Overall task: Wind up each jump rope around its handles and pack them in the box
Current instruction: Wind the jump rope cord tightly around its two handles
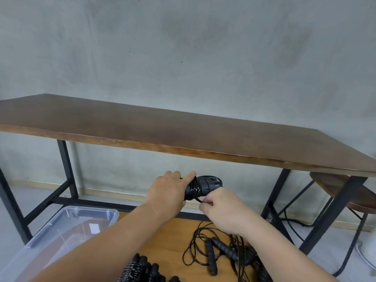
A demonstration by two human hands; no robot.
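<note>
Two hands work on one jump rope held up in the air, in front of the dark table's edge and above the lower wooden surface (162, 241). The left hand (168, 190) wraps its fingers round the paired handles (203, 187), whose long axis runs roughly left to right and slightly away, the capped ends pointing right. Cord is already coiled in tight turns round the handles just beside the left fingers. The right hand (219, 208) sits just below and right of the bundle, fingertips pinched on the free cord end (198, 200) where it leaves the coil. The next move probably depends on that short tail: it lies under the handles, nearer the right hand, so tucking looks like that hand's job. A clear box (67, 226) waits at lower left, nearer the left arm. More loose ropes (213, 249) lie tangled on the surface below.
</note>
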